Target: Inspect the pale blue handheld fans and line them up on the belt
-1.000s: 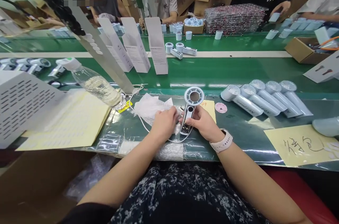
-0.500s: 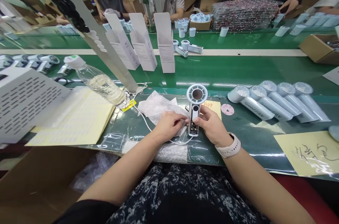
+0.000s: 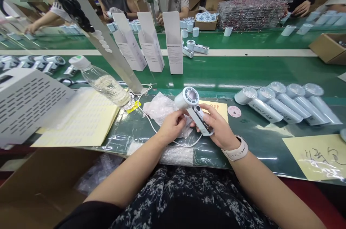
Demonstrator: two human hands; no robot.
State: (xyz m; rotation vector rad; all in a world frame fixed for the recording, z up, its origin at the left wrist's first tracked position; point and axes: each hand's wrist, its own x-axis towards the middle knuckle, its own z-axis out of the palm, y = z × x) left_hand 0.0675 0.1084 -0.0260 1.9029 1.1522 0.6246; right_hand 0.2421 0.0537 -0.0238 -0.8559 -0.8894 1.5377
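Observation:
A light blue handheld fan (image 3: 198, 118) is tilted in front of me, its round head up and to the left. My right hand (image 3: 220, 126) is closed around its handle, thumb on the front. My left hand (image 3: 172, 125) is at the left side of the fan, fingers pinched beside the handle; what they grip is hidden. A white cable (image 3: 151, 128) loops over the table beneath both hands. Behind my left hand lies a crumpled clear plastic wrap (image 3: 160, 107).
Several wrapped fans (image 3: 266, 110) lie at right, near a yellow paper (image 3: 319, 157). A water bottle (image 3: 105, 86) leans at left by a slanted metal post (image 3: 119, 61). White boxes (image 3: 174, 56) stand on the green belt (image 3: 229, 70). People work across it.
The fan has turned from upright to tilted, its head now further left and its lower end further right. A person's arm has come into view at the upper left.

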